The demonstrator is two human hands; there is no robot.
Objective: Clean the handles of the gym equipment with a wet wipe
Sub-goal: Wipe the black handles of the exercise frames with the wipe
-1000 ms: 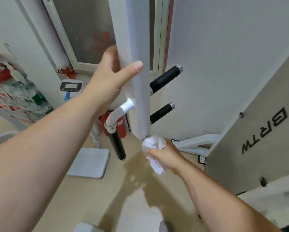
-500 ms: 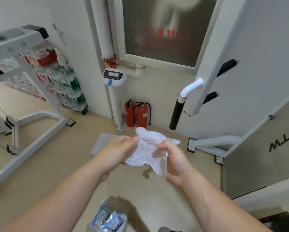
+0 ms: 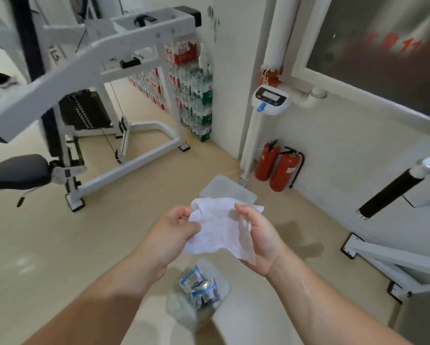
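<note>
Turned away from the black handle, now far right, the person pinches the wet wipe between left grip and right grip, seemingly spreading it for a cleaner face.

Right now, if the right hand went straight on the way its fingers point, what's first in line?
The wet wipe that the right hand itself pinches, then probably the left hand just beyond; depth is unclear.
</note>
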